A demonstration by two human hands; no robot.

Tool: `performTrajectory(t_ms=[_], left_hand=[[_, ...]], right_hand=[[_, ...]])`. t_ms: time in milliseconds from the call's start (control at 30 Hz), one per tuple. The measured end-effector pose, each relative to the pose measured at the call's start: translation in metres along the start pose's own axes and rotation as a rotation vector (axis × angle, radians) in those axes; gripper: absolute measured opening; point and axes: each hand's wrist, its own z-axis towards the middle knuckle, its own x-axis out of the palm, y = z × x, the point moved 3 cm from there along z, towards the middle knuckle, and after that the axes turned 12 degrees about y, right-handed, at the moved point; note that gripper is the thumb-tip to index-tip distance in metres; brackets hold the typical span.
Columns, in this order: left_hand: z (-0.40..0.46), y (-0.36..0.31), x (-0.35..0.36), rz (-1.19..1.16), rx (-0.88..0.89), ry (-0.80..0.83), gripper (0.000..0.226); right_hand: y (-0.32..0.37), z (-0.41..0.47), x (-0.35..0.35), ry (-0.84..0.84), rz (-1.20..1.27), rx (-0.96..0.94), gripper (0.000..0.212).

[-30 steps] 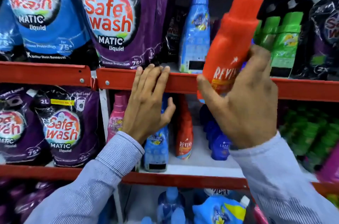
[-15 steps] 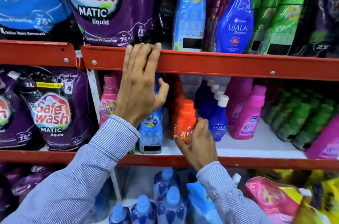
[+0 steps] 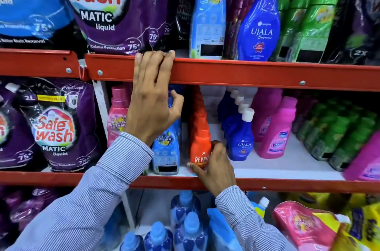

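Standing upright at the front edge of the white middle shelf (image 3: 287, 165), the orange Revive bottle (image 3: 200, 147) heads a row of orange bottles (image 3: 198, 110) running back behind it. The right hand (image 3: 216, 170) grasps its lower body, thumb at 9 o'clock under the label and fingers wrapped round from 3 o'clock. A light-blue All Day Freshness bottle (image 3: 165, 152) stands just beside it at 9 o'clock, a blue Ujala bottle (image 3: 241, 143) at 3 o'clock. At 11 o'clock from the Revive bottle, the left hand (image 3: 153, 102) lies released, 4 straight fingers flat against the red shelf rail (image 3: 246, 73), thumb spread free, holding nothing.
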Motion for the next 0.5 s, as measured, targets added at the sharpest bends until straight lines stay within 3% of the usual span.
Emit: performTrajectory(t_ms=[167,300,400,500], left_hand=[[0.0,-0.001,0.0,0.03,-0.007,-0.008,0.072],[-0.001,-0.003,0.001,0.041,-0.037,-0.01,0.07],[0.001,-0.013,0.002,0.013,-0.079,-0.034,0.07],[0.004,-0.034,0.01,0.036,-0.023,-0.008,0.076]], right_hand=[[0.005,-0.013,-0.027,-0.075,0.018,-0.104,0.076],[0.028,-0.029,-0.084,-0.428,-0.043,-0.339,0.056],[0.046,-0.028,-0.131,-0.64,-0.141,-0.458,0.061],[0.06,-0.016,-0.17,-0.745,-0.242,-0.466,0.07]])
